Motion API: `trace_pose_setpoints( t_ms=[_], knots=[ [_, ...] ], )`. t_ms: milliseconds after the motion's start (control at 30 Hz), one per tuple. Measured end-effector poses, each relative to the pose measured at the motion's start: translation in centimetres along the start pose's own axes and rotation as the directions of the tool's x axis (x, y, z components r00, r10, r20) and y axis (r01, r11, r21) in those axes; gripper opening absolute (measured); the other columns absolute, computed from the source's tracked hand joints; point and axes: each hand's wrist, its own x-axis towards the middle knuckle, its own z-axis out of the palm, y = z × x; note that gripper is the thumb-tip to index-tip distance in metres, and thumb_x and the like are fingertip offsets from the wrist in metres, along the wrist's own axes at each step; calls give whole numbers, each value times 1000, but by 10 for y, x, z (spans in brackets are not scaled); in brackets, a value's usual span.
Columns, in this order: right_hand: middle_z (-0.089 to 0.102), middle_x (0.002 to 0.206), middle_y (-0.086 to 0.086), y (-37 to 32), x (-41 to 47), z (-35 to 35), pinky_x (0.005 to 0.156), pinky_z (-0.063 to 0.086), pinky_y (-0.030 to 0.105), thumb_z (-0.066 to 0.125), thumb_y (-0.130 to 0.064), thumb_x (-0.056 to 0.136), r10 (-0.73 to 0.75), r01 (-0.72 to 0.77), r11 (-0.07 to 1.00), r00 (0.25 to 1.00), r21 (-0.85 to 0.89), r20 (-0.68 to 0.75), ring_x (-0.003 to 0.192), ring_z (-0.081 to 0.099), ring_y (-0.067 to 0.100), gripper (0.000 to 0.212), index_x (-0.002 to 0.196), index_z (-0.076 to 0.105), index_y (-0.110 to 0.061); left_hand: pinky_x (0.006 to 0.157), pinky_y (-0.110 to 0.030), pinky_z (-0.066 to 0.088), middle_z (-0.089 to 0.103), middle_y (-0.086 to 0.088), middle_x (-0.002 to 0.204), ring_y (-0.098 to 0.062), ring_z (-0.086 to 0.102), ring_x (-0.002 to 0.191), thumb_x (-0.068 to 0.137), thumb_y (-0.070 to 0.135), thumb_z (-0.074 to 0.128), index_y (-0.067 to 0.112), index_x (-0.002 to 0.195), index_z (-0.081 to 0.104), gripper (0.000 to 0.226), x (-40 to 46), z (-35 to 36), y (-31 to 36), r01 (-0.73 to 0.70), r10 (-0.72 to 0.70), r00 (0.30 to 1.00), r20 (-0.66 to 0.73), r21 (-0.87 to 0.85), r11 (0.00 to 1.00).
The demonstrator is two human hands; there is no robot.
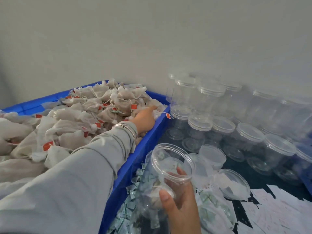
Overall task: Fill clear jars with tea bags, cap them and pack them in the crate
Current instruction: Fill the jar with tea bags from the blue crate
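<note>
A blue crate (143, 154) on the left is heaped with white mesh tea bags (70, 125) that carry red tags. My left hand (145, 119) reaches deep into it near the far right corner, with the index finger stretched out over the bags; its other fingers are partly hidden. My right hand (180, 205) grips a clear open jar (170, 162) just right of the crate, tilted with its mouth facing up and left. At least one tea bag lies inside the jar.
Several empty capped clear jars (249, 137) stand and stack on the dark table at right, against the wall. Loose clear lids (234, 183) lie near the held jar. Small green-and-white sachets (130, 203) pile beside the crate. White paper sheets (278, 215) lie at bottom right.
</note>
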Motion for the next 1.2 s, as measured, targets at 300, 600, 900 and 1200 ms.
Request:
trace_pose_setpoints(
  t_ms=[300, 600, 900, 1200],
  knots=[
    [52, 117, -38, 17, 4, 13, 82, 43, 3, 78, -58, 39, -80, 77, 977, 997, -200, -7, 108, 51, -16, 88, 119, 43, -56, 76, -25, 46, 66, -8, 109, -23, 62, 92, 95, 7, 46, 9, 109, 68, 26, -5, -3, -12, 149, -165, 979, -121, -135, 980],
    [64, 108, -21, 21, 14, 10, 81, 52, 15, 89, -30, 44, -45, 69, 964, 994, -255, 98, 99, 61, -5, 81, 116, 52, -42, 56, -23, 45, 61, -2, 76, -14, 53, 63, 85, 3, 61, 18, 75, 65, 18, -32, -64, 31, 102, -243, 964, -106, -699, 708],
    [62, 114, -10, 26, 11, 7, 84, 49, 14, 90, -22, 53, -76, 73, 965, 997, -250, -1, 103, 58, 0, 84, 127, 51, -26, 47, -16, 46, 58, 0, 69, -6, 55, 53, 83, -13, 53, 9, 96, 64, 28, -98, -82, 52, 181, 224, 912, 343, -828, 531],
    [47, 130, -12, 32, 7, 5, 104, 41, 35, 86, -39, 52, -47, 27, 959, 997, -283, -66, 120, 46, 8, 100, 139, 37, -33, 54, -18, 52, 68, -5, 80, -17, 60, 65, 83, 6, 69, 19, 90, 68, 14, -108, -68, 53, -1, 176, 948, 265, -550, 835]
  ],
)
